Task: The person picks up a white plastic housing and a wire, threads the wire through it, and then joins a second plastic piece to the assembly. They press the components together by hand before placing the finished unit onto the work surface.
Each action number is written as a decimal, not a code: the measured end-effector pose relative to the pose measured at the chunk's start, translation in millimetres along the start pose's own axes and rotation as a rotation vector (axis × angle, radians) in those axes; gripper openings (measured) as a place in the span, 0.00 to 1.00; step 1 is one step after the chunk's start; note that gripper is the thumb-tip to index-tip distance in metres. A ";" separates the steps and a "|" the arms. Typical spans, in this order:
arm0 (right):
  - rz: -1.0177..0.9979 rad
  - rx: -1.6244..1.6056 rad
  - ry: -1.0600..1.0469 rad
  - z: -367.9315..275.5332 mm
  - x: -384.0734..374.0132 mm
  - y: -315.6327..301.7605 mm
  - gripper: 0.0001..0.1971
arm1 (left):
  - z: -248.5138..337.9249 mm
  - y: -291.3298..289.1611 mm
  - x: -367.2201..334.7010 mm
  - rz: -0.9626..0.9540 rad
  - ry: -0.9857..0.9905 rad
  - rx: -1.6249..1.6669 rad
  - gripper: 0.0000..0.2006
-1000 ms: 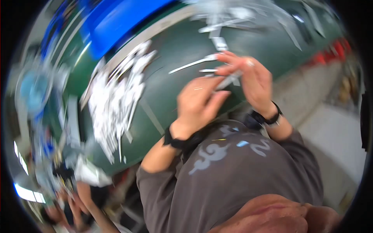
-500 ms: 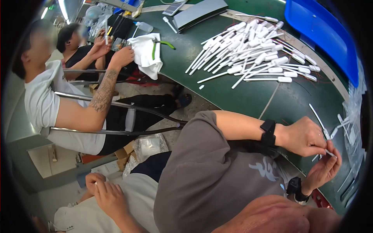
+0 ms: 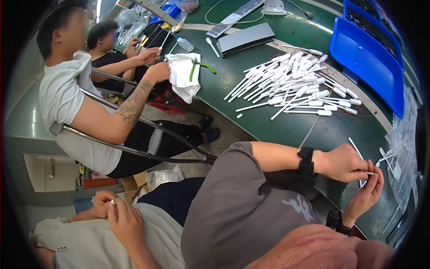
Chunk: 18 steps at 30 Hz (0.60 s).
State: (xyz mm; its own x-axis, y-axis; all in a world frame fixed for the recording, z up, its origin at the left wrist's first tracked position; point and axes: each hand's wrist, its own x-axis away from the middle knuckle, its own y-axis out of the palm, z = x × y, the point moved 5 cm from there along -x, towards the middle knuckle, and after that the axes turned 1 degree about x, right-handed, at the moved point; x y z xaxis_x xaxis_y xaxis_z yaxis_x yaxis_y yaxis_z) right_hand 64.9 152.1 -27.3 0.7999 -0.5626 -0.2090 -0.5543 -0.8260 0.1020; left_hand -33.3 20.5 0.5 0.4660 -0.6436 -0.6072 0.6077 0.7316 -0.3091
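My left hand (image 3: 341,162) reaches in over the green table at the right, its thumb and fingertips closed in a pinch on a small white piece (image 3: 370,173). My right hand (image 3: 366,193) comes up from below, with its fingers closed on the same piece from the other side. The fingertips mostly cover the piece, so its kind cannot be made out. A thin white stick (image 3: 354,146) shows just beyond my hands, partly hidden by them. Several more white sticks (image 3: 384,155) lie past my fingertips, beside clear plastic bags.
A large pile of white sticks with broad rounded ends (image 3: 286,85) and thin red wires covers the table's middle. Blue trays (image 3: 358,58), clear bags (image 3: 398,179) and a grey panel (image 3: 246,39) lie around it. Co-workers sit at left; one has a white cloth (image 3: 183,78) with green-handled pliers (image 3: 201,66).
The whole view has shifted slightly, with the pile appearing lower. My hands stay together on the small white piece, with a slight change in finger position.
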 end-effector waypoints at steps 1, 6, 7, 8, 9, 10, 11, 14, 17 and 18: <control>0.004 0.005 -0.008 -2.7 0.3 0.2 0.13 | 1.0 -1.7 -0.3 0.006 0.033 -0.028 0.09; -0.086 0.118 -0.106 -22.4 14.7 4.8 0.12 | 30.9 -9.8 2.7 0.019 0.148 -0.120 0.10; -0.117 0.116 -0.162 -28.4 19.2 4.9 0.13 | 36.9 -10.5 4.3 0.021 0.169 -0.138 0.10; -0.148 0.116 -0.220 -35.2 21.8 6.0 0.13 | 38.8 -9.7 4.3 0.023 0.168 -0.139 0.10; -0.150 0.116 -0.218 -37.5 21.6 7.6 0.13 | 40.0 -10.1 3.8 0.027 0.157 -0.162 0.10; -0.154 0.095 -0.151 -34.8 18.7 10.4 0.13 | 40.8 -10.8 3.4 0.031 0.146 -0.186 0.09; -0.158 0.074 -0.084 -31.6 15.5 13.9 0.14 | 41.6 -11.7 3.2 0.034 0.134 -0.210 0.09; -0.154 -0.002 0.016 -39.0 13.7 28.7 0.14 | 51.3 -37.2 0.6 0.203 0.140 -0.234 0.05; -0.113 -0.093 0.078 -42.0 18.1 24.7 0.15 | 33.7 -99.9 7.2 0.339 -0.056 -0.190 0.02; -0.119 0.136 0.037 -34.2 20.7 10.3 0.14 | 22.9 -136.4 16.5 0.453 -0.147 -0.226 0.07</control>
State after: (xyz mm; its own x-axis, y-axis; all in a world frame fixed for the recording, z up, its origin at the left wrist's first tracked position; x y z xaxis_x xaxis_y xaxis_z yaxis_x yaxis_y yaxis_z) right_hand 83.7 130.8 2.7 0.8684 -0.4638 -0.1758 -0.4790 -0.8761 -0.0548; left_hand -93.8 -95.1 49.4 0.7453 -0.2643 -0.6121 0.1780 0.9636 -0.1994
